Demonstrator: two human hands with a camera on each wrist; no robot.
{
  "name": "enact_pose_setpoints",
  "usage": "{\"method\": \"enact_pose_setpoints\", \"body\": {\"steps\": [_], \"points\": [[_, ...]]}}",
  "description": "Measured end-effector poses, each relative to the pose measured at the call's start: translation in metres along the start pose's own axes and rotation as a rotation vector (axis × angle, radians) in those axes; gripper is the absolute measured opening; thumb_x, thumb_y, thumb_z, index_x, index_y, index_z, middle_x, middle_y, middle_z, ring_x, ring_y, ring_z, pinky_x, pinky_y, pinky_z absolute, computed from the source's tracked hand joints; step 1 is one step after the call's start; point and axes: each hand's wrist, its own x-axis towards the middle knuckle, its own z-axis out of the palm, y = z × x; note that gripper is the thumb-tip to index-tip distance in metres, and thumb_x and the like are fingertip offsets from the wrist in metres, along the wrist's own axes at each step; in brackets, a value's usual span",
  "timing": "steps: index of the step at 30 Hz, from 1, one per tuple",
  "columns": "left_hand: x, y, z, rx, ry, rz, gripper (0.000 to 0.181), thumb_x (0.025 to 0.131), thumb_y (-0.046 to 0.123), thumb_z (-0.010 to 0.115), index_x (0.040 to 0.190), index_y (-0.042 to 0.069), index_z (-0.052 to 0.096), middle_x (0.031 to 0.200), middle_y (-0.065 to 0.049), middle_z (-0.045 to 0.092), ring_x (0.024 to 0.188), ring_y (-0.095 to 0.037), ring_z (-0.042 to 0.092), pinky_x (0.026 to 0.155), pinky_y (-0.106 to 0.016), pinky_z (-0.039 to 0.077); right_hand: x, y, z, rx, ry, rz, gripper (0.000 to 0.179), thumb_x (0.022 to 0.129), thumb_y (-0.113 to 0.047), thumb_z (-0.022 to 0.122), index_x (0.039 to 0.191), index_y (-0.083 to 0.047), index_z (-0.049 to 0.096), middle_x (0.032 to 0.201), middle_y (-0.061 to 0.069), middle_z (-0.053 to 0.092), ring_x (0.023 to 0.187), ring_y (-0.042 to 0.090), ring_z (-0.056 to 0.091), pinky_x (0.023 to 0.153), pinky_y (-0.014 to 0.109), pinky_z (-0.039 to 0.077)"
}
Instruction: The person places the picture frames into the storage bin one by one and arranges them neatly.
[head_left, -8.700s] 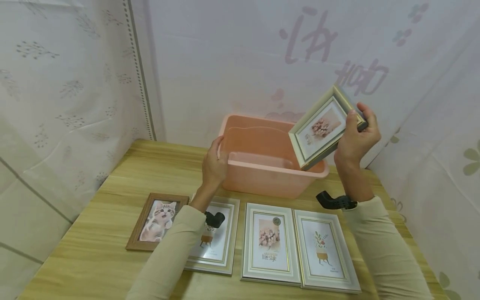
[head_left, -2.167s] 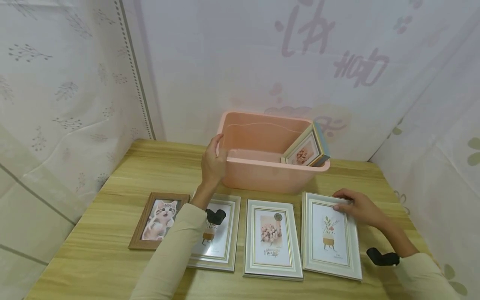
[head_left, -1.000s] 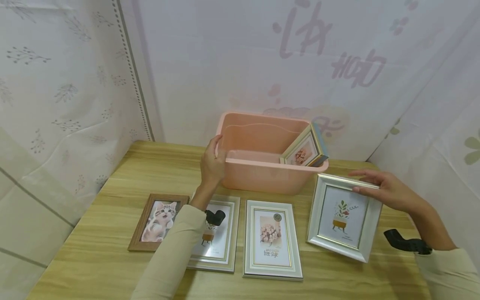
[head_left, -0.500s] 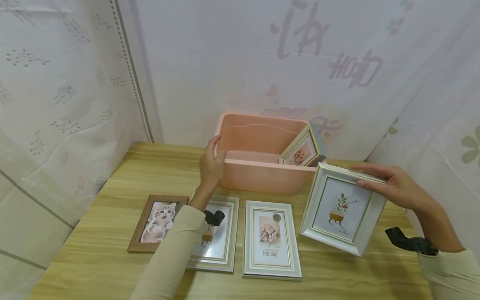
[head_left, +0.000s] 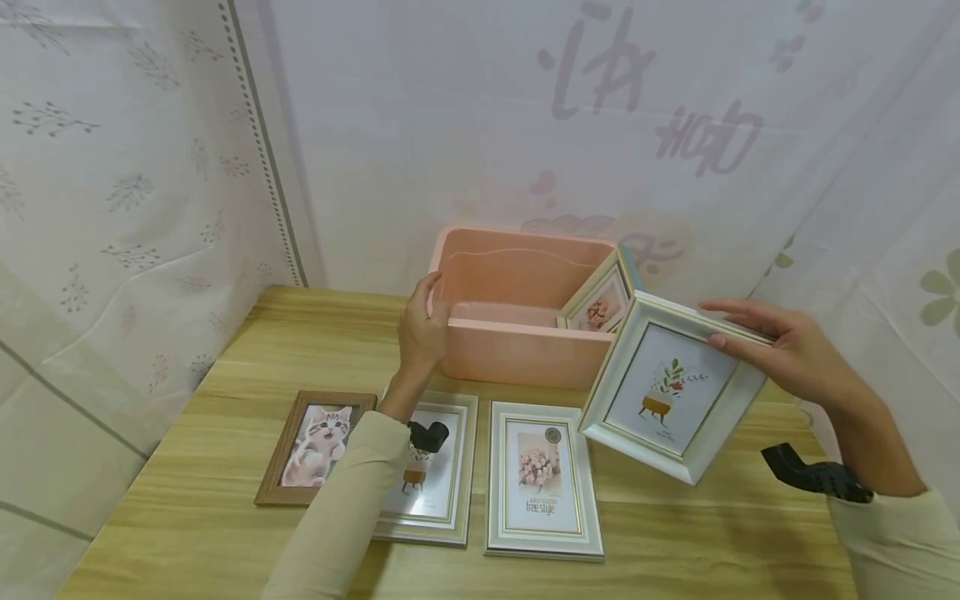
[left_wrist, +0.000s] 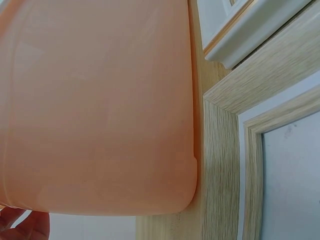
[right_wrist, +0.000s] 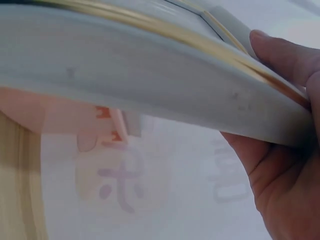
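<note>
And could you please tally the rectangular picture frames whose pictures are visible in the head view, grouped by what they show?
Brown wooden frame with a kitten picture: 1
Pale rectangular frames with pink-flower pictures: 2
Pale rectangular frames with potted-plant pictures: 2
Total: 5

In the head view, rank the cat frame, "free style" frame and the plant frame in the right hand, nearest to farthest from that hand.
1. Plant frame: gripped by the right hand, right side.
2. "free style" frame: on the table, middle.
3. Cat frame: left side, partly behind the left sleeve.
</note>
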Motion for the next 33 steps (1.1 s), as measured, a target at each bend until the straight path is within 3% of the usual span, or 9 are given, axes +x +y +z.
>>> {"method": "enact_pose_setpoints", "body": {"steps": [6, 10, 13, 17, 23, 33], "points": [[0.001, 0.000, -0.001, -0.004, 0.000, -0.004, 0.047, 0.093, 0.016, 0.046, 0.140, 0.010, 0.055, 0.142, -0.009, 0.057, 0.090, -0.033, 0.056, 0.074, -0.045, 0.045, 0.011, -0.010, -0.003, -0.005, 0.063, -0.039, 0.049, 0.087, 0.014, 0.062, 0.134, 0.001, 0.058, 0.093, -0.018, 0.073, 0.065, 0.006, 0.071, 0.051, 0.023, 0.054], [0.001, 0.000, -0.001, -0.004, -0.001, -0.007, 0.048, 0.093, 0.016, 0.046, 0.139, 0.011, 0.055, 0.142, -0.009, 0.057, 0.083, -0.031, 0.054, 0.070, -0.043, 0.043, 0.017, -0.015, -0.004, -0.009, 0.090, -0.064, 0.049, 0.087, 0.015, 0.061, 0.134, 0.002, 0.058, 0.099, -0.020, 0.072, 0.068, 0.004, 0.071, 0.053, 0.021, 0.054], [0.000, 0.000, -0.001, -0.002, 0.000, -0.005, 0.048, 0.092, 0.016, 0.046, 0.139, 0.011, 0.055, 0.141, -0.009, 0.058, 0.067, -0.027, 0.043, 0.060, -0.038, 0.037, 0.021, -0.019, -0.005, -0.007, 0.108, -0.077, 0.048, 0.087, 0.015, 0.060, 0.134, 0.004, 0.057, 0.102, -0.020, 0.072, 0.070, 0.003, 0.071, 0.055, 0.019, 0.054], [0.000, -0.001, 0.000, 0.000, 0.004, 0.003, 0.049, 0.092, 0.016, 0.046, 0.139, 0.010, 0.056, 0.140, -0.009, 0.059, 0.060, -0.023, 0.036, 0.055, -0.036, 0.033, 0.025, -0.022, -0.005, -0.002, 0.137, -0.051, 0.047, 0.088, 0.013, 0.061, 0.133, 0.003, 0.058, 0.103, -0.021, 0.071, 0.070, 0.003, 0.071, 0.055, 0.020, 0.055], [0.001, -0.001, 0.000, 0.001, 0.001, -0.006, 0.050, 0.090, 0.016, 0.045, 0.139, 0.011, 0.055, 0.141, -0.008, 0.058, 0.066, -0.025, 0.041, 0.060, -0.036, 0.035, 0.030, -0.028, -0.004, 0.016, 0.191, 0.013, 0.045, 0.090, 0.007, 0.063, 0.133, -0.002, 0.060, 0.101, -0.021, 0.071, 0.069, 0.003, 0.071, 0.053, 0.021, 0.055], [0.000, -0.001, 0.000, 0.002, 0.001, 0.002, 0.050, 0.090, 0.016, 0.044, 0.139, 0.011, 0.056, 0.142, -0.008, 0.057, 0.067, -0.026, 0.042, 0.061, -0.036, 0.036, 0.038, -0.032, -0.004, 0.171, 0.251, -0.021, 0.045, 0.090, 0.010, 0.061, 0.133, -0.001, 0.060, 0.099, -0.010, 0.074, 0.072, 0.005, 0.072, 0.055, 0.020, 0.055]]}}
